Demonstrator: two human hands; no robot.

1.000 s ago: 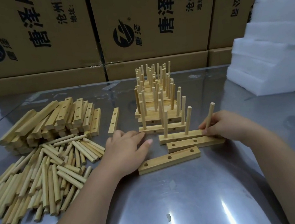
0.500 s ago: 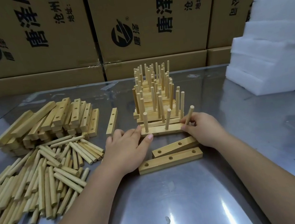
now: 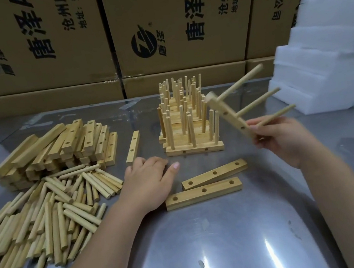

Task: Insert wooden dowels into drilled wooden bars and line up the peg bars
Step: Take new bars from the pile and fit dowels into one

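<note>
right of the lined-up peg bars (image 3: 190,132), the right hand (image 3: 285,141) grips a three-dowel bar (image 3: 228,115) by its lower end, tilted aloft, likely for checking; the left hand (image 3: 149,183) lies flat, fingers relaxed and empty, in front of them near two blank bars (image 3: 203,192).

Your left hand (image 3: 149,183) and right hand (image 3: 281,139) are both bare. Your left forearm (image 3: 87,260) and right forearm (image 3: 350,189) are bare too, uncovered all the way to the edge of the view. The thumbnail (image 3: 176,165) on your left hand is short and rounded. Your right hand is slightly blurred, so its nails cannot be made out.
</note>
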